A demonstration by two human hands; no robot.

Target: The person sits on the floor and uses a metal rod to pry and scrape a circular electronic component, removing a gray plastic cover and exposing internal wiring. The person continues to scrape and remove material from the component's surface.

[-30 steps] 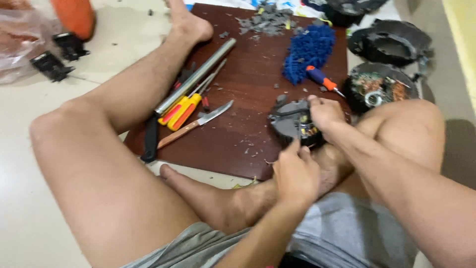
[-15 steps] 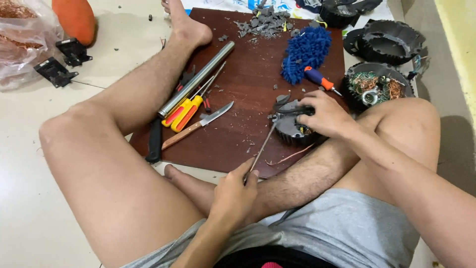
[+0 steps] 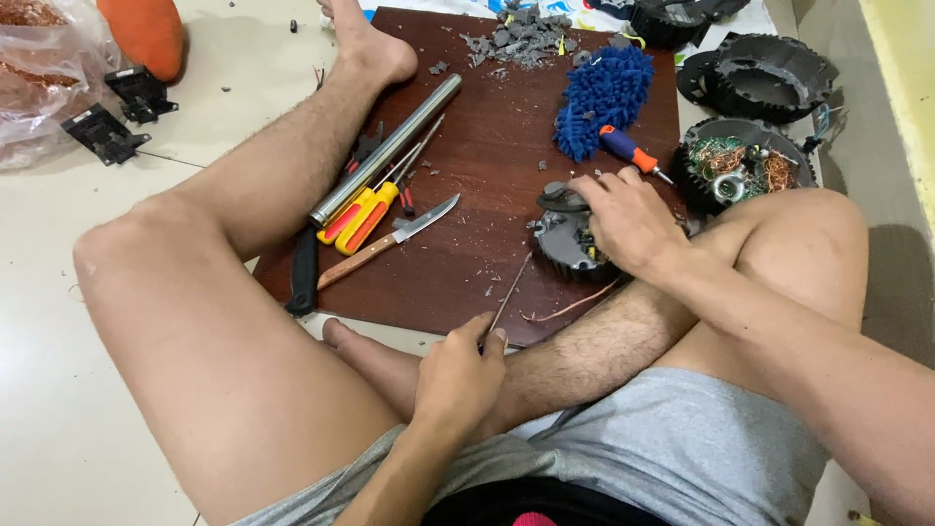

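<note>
person sits on the floor w/ a dark wooden board (image 3: 467, 224) between the legs. right hand (image 3: 623, 219) is clamped over a grey round motor part (image 3: 565, 244) at the board's right-front area, fingers curled over its top and right side, holding it down. left hand (image 3: 458, 375) is closed around the near end of a thin metal rod (image 3: 508, 297); the rod slants up-right across the board's front edge, tip just short of the motor part, can't tell if it touches. a loose copper-ish wire (image 3: 575, 307) lies on the board just in front of the part.

other stuff on the board: long steel tube (image 3: 385, 151) lying diagonal beside the left shin, yellow and orange screwdrivers (image 3: 360, 216) just beside it, knife w/ wooden handle (image 3: 390, 242), black-handled tool (image 3: 304, 282) at the left edge, blue fluffy duster head (image 3: 604, 97), small orange/blue screwdriver (image 3: 633, 154) near the right hand's fingers, pile of grey plastic bits (image 3: 521, 34) at the far end.

off the board, right: motor stator w/ copper windings (image 3: 745, 166) just beyond the right knee, black round housing (image 3: 769, 73) behind it. left: clear plastic bag (image 3: 44, 73), two black clips (image 3: 117, 112) on the tile.
</note>
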